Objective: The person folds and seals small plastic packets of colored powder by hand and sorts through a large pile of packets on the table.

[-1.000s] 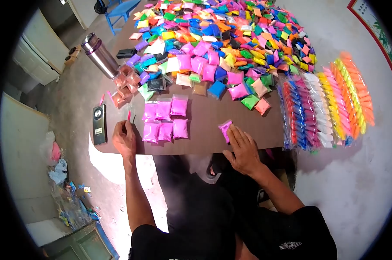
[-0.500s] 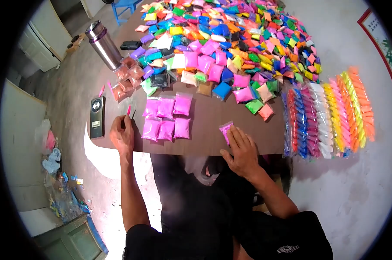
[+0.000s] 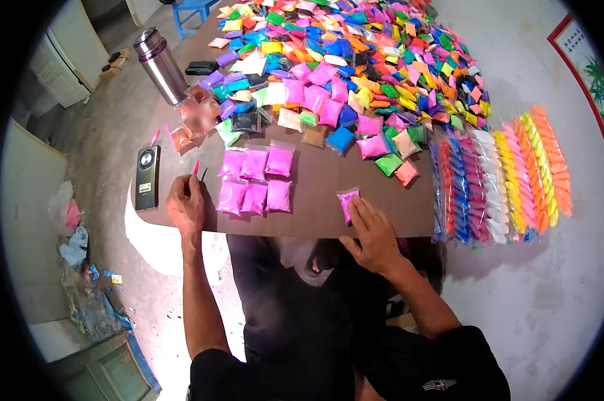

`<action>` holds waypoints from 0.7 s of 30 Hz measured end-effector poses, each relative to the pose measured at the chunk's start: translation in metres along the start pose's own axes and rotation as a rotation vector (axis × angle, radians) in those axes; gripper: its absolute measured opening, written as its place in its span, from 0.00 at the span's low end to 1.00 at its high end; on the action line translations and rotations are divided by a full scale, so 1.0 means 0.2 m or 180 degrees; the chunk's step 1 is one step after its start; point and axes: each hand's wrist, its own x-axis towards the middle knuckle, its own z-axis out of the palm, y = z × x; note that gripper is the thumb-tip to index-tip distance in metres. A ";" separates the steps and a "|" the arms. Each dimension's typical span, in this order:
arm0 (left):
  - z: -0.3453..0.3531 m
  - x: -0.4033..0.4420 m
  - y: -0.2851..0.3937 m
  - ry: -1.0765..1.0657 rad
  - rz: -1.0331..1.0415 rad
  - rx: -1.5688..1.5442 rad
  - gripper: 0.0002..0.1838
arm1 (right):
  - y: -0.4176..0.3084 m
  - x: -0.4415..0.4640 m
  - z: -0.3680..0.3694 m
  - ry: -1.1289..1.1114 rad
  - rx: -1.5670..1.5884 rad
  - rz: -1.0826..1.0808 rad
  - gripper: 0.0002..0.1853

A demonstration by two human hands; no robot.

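Observation:
My left hand [image 3: 185,204] rests at the table's near left edge. Its fingers are pinched together on a slim pink pointed tool [image 3: 196,167], whose tip sticks up past them. My right hand [image 3: 377,237] lies flat with fingers stretched over the right part of a small pink clay packet [image 3: 347,200], thumb apart and off the packet. Between the hands, several larger pink packets [image 3: 254,198] lie in two rows. Left of my left hand are a dark phone [image 3: 147,178] with a round camera and another pink pointed piece [image 3: 155,136].
A big heap of colourful packets [image 3: 355,53] covers the far side of the brown table [image 3: 322,220]. Long sleeves of packets [image 3: 496,180] hang over the right edge. A steel flask [image 3: 162,70] stands at the back left, beside brown packets [image 3: 198,115] and a black case [image 3: 201,68].
The whole view has shifted slightly. Both hands keep nearly the same place, the left on the pink tool, the right over the small packet.

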 end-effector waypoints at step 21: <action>-0.02 0.00 0.02 -0.0034 -0.0139 0.0014 0.10 | 0.02 0.06 0.01 0.0103 0.0165 0.0052 0.31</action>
